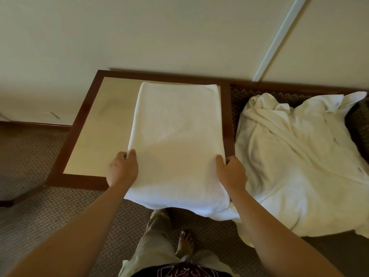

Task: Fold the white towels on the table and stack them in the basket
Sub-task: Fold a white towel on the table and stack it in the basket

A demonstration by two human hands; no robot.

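A white towel (175,134), folded lengthwise into a long strip, lies on the table (89,134), which has a pale top and a dark wood border. The towel's near end hangs over the table's front edge. My left hand (122,169) pinches the towel's left edge, thumb on top. My right hand (231,170) pinches the right edge at the same height. A heap of crumpled white towels (295,156) lies to the right of the table. No basket is in view.
A cream wall rises right behind the table. Patterned brown carpet (40,206) covers the floor to the left and in front. My legs and a bare foot (185,244) stand below the table's front edge.
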